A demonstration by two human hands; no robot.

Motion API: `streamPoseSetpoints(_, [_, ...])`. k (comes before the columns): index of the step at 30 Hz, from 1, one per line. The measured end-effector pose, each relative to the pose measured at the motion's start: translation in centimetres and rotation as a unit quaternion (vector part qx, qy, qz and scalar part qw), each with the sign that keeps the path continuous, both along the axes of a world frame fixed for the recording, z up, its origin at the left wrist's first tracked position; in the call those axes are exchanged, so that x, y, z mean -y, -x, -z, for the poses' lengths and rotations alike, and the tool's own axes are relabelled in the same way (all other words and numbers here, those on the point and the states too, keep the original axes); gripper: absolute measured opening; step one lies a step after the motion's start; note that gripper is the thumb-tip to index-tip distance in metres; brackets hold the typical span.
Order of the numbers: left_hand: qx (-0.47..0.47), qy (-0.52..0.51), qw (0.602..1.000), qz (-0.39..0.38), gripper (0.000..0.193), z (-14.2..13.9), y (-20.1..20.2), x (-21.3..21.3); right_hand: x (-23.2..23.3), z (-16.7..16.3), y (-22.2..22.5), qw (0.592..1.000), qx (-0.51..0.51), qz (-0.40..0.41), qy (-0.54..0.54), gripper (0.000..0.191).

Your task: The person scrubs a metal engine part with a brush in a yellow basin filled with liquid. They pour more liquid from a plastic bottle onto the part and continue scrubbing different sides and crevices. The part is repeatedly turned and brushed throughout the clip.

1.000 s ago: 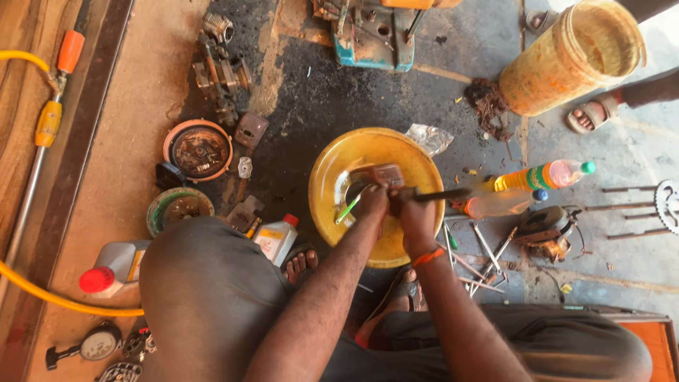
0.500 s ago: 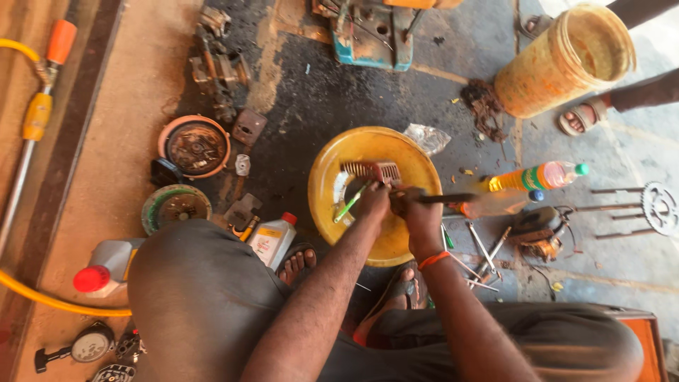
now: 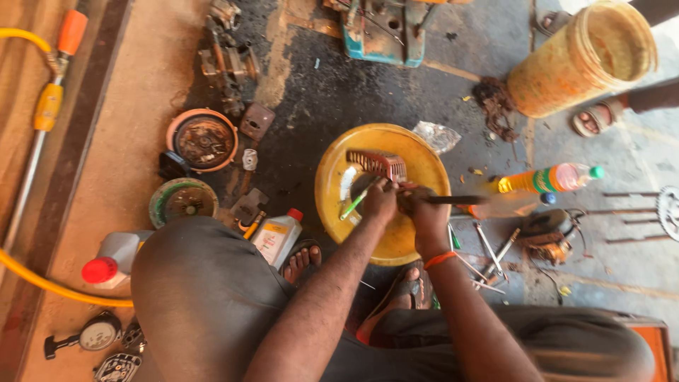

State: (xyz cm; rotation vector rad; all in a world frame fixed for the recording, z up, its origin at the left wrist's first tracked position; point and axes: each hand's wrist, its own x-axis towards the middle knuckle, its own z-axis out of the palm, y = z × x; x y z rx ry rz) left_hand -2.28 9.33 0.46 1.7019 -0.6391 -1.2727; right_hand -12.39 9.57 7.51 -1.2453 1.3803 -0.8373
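yellow basin under both hands

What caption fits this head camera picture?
Both hands, left hand and right hand, work a red finned part over a yellow basin.

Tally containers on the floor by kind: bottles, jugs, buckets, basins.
Bottles: 1, the orange bottle
Jugs: 2, the small white jug and the red-capped grey jug
Buckets: 1, the yellow bucket
Basins: 1, the yellow basin
Total: 5
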Motion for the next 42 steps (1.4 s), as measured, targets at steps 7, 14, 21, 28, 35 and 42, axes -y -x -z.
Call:
streamPoseSetpoints(7, [-0.004,0.012,1.000,-0.005,0.029,0.0,-0.8,0.0,-0.1,-1.6,1.3,0.859,-0.313,-0.204,0.351,0.022])
streamPoseSetpoints(14, [0.050,-0.030,0.998,0.031,0.028,0.0,-1.0,0.7,0.4,1.0,1.0,0.905,-0.296,-0.189,0.238,0.028])
streamPoseSetpoints(21, [-0.143,0.012,0.989,-0.044,0.027,2.0,-3.2,1.4,5.2,4.3,5.3,0.973,0.168,0.077,-0.138,0.020])
streamPoseSetpoints(28, [-0.224,0.006,0.973,-0.048,0.025,3.8,-2.4,2.9,5.4,11.8,4.4,0.932,-0.330,-0.110,0.097,0.018])
streamPoseSetpoints(35, [-0.250,0.024,0.967,-0.037,0.028,4.2,-2.8,3.2,3.7,13.1,4.6,0.970,-0.097,-0.222,-0.030,0.018])
streamPoseSetpoints(42, [-0.211,-0.020,0.976,-0.052,0.022,3.3,-2.8,3.1,4.5,-0.2,3.8,0.963,-0.057,-0.213,0.155,0.020])
